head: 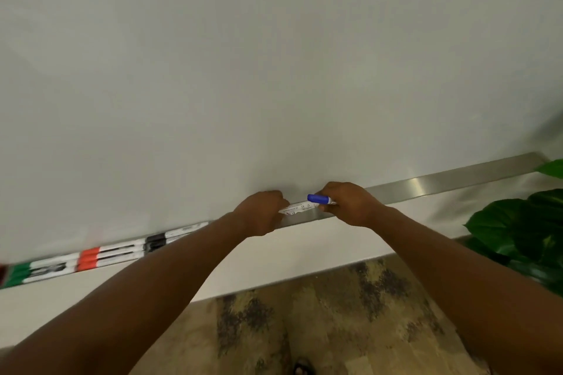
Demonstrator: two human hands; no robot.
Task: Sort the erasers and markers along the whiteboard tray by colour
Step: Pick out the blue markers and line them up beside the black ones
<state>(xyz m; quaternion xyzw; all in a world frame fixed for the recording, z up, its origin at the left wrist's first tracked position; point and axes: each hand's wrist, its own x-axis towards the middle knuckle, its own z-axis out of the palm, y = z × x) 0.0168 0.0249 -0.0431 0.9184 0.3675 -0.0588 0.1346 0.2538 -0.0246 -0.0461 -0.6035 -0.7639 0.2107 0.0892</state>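
Partly hidden, the white barrel of a marker (300,208) shows only between the two fists at the middle of the frame; its ends vanish under the fingers, and its printed label is too small to read. At the lower left edge the row of markers on the tray is blurred and cut off: green caps (18,273), orange-red caps (89,258) and black caps (156,242) can be told, but not how many pens lie in each group. The forearm covers the tray between the black caps and the hands.

Left hand (262,212) is curled into a closed fist around the left end of the white barrel, knuckles against the whiteboard (274,70). Right hand (350,202) is likewise closed, gripping a blue-capped marker (320,199) whose cap points left, just above the white barrel; whether these are one pen or two cannot be told.

Both forearms reach up from the lower corners and meet over the metal tray (441,181), which runs bare toward the right edge. Green plant leaves (518,222) sit at right, patterned floor (320,313) below.
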